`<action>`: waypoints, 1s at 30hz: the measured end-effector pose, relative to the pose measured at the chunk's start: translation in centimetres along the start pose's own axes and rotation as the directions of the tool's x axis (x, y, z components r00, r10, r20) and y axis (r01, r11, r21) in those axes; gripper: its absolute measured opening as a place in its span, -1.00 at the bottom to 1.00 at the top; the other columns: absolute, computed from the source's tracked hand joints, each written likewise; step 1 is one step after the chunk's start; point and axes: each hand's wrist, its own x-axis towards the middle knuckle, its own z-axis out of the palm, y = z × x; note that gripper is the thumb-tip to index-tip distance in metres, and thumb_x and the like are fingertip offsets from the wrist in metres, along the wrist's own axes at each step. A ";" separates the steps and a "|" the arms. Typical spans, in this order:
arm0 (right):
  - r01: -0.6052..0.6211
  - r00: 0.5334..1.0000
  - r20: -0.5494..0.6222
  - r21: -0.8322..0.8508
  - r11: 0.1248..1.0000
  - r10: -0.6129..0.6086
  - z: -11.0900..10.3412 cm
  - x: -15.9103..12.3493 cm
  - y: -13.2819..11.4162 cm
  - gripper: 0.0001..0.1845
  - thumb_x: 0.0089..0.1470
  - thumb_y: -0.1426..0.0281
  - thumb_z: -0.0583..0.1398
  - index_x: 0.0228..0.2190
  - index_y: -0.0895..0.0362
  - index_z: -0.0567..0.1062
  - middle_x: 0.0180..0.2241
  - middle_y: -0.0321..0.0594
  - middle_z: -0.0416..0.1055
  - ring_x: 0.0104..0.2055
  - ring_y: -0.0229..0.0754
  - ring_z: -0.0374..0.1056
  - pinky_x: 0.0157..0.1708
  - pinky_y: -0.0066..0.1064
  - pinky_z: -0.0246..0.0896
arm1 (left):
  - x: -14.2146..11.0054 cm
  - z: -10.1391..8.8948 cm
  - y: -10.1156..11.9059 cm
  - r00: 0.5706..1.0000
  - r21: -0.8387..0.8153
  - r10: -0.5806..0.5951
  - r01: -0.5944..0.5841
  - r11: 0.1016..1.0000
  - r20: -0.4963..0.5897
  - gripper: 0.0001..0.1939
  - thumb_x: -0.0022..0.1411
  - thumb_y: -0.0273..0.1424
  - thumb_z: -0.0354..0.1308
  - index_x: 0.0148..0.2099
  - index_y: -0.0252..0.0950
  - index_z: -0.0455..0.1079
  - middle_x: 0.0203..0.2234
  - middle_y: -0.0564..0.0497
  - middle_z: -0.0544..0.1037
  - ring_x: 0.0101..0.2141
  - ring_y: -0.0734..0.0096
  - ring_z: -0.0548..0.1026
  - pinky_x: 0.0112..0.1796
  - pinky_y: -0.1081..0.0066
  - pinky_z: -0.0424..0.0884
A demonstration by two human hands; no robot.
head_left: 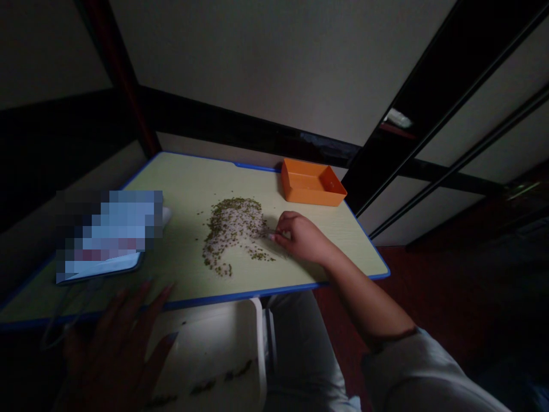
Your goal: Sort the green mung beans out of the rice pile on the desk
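On the pale yellow tabletop lies a loose pile [234,226] of small green beans mixed with fine whitish grains. At its right side, my right hand [295,234] pinches a small thin grey utensil [266,233], whose tip meets the grains; its exact kind is unclear. My left hand [124,337] is in deep shadow at the lower left. Its fingers are spread and it holds nothing visible, near the table's front edge and the left side of a white tray [259,332]. Several dark clumps of beans [203,387] lie in that tray, just below the table edge.
An orange box [315,198] stands at the table's back right corner. A lit tablet or phone screen [115,240], partly blurred out, is propped at the left with a cable [54,329]. The blue-edged table [189,171] abuts a wall.
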 end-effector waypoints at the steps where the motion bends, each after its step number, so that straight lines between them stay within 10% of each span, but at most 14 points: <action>1: -0.013 1.000 -0.022 0.009 1.000 0.013 -0.2 -0.2 0.4 -0.80 0.24 0.44 0.25 -0.43 0.21 0.60 -0.35 -0.15 0.43 -0.23 -0.18 0.35 -0.17 -0.41 0.20 | 0.0 -0.2 0.1 1.000 -0.008 -0.016 0.016 1.000 0.017 -0.27 0.37 -0.27 -0.11 0.48 0.09 -0.29 0.47 -0.16 0.03 0.47 -0.09 -0.07 0.34 -0.47 -0.21; 13: -0.133 0.982 -0.125 0.064 0.989 0.140 1.5 -5.3 3.5 -0.64 0.37 0.44 0.01 -0.49 0.09 0.37 -0.40 -0.17 0.38 -0.29 -0.14 0.26 -0.19 -0.35 0.17 | 0.2 -0.6 2.2 0.996 -0.028 -0.088 0.087 0.996 -0.027 -0.30 0.38 -0.27 -0.11 0.48 0.05 -0.24 0.51 -0.11 -0.08 0.47 -0.08 -0.11 0.36 -0.43 -0.24; 30: -0.332 0.931 -0.201 -0.124 0.935 0.304 4.7 -5.4 1.1 -0.74 0.37 0.41 0.04 -0.30 0.13 0.50 -0.17 -0.04 0.45 -0.06 0.02 0.24 -0.14 -0.24 0.06 | 0.8 -0.1 1.7 0.999 -0.099 0.008 -0.012 0.995 -0.038 -0.32 0.38 -0.25 -0.17 0.49 -0.02 -0.19 0.35 -0.27 0.30 0.36 -0.16 0.23 0.17 -0.43 0.32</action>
